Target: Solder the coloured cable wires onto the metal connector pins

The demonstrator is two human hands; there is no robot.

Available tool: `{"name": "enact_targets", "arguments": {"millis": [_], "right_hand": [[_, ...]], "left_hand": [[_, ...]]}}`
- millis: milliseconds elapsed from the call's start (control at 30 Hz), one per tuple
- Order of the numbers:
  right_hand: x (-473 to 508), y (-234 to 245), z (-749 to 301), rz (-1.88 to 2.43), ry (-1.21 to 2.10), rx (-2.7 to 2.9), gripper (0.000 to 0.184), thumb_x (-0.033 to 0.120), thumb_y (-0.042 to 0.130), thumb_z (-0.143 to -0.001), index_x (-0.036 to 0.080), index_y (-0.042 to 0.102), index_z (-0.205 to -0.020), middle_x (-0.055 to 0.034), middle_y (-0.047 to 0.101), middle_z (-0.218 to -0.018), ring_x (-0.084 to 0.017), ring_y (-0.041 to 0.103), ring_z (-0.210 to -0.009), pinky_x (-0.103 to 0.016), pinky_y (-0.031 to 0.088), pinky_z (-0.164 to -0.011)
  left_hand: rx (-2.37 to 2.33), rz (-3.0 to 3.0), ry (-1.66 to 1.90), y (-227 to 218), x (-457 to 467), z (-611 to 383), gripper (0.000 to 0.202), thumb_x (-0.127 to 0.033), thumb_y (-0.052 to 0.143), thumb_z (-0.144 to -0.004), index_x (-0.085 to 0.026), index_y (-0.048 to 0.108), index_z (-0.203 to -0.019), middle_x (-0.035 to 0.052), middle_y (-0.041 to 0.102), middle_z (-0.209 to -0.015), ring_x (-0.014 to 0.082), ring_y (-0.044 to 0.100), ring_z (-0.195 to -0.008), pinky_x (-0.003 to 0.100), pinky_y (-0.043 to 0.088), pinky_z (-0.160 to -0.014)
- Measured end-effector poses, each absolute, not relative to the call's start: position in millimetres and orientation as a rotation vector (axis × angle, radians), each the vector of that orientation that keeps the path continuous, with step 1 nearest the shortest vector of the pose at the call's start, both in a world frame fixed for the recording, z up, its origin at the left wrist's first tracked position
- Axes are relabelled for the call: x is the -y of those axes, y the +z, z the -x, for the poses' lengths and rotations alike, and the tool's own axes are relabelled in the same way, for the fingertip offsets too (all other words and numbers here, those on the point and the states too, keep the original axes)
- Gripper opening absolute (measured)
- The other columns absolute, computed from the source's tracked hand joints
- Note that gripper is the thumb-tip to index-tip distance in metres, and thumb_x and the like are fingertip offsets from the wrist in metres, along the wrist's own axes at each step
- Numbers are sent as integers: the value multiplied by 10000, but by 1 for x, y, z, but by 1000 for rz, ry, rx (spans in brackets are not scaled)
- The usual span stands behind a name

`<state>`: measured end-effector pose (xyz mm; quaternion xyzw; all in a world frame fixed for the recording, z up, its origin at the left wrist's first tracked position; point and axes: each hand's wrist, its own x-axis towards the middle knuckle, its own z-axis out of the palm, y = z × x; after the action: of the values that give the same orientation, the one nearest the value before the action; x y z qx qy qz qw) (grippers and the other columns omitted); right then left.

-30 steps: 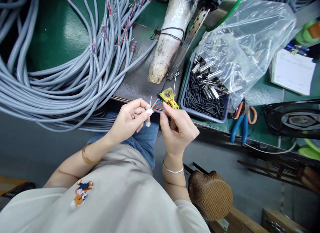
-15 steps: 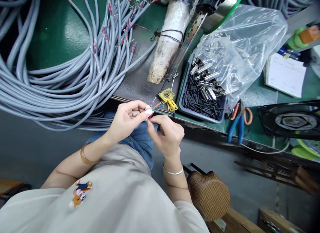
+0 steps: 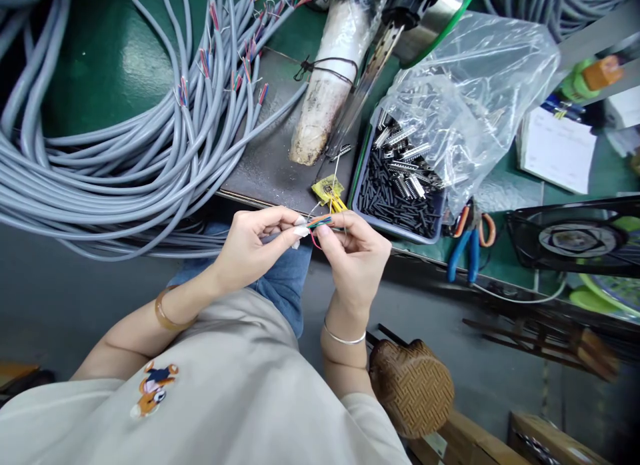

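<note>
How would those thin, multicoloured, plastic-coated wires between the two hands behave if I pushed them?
The thin, multicoloured wires would probably bend easily, since one pink strand curves downward. They're likely very light, being so slim.

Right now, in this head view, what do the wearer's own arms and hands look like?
Both arms emerge from short, pale beige sleeves. The left forearm wears a broad amber-brown bangle; the right wrist wears a thin silver bangle. The left hand has white coverings on some fingertips; none is clear on the right hand.
</note>
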<state>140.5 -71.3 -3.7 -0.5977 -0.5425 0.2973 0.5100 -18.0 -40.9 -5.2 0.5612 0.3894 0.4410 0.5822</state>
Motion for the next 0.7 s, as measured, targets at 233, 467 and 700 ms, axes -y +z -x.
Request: {"name": "enact_targets", "arguments": {"millis": [233,467,700], "right_hand": [[73,-3,-143,1472,632,1334,61,236,691,-858,203,728,-823,23,617,-713,-72,478,-536,-227,362,-476],[74,-5,-145,1415,487,1270,149,295,673,-907,214,722,-792,12,645,-707,-105,582,-605,-242,440,-524],[75,-3,-149,1434,480,1203,189,351,660,-933,213,751,-840,5,677,-716,-98,598,-584,-231,397,-479]], "left_hand": [[-1071,-1758,1229,-13,48,14,120,-277,713,-900,-169,759,-927,40,762,-811,113,605,-633,218,472,-596],[-1132,-1945,1303,-21,44,3,197,-320,635,-954,-191,774,-900,78,774,-797,165,645,-695,311,514,-766],[-741,-1086,818,-23,29,19,458,-587,685,-874,-145,680,-754,4,604,-521,53,378,-356,211,263,-385]]}}
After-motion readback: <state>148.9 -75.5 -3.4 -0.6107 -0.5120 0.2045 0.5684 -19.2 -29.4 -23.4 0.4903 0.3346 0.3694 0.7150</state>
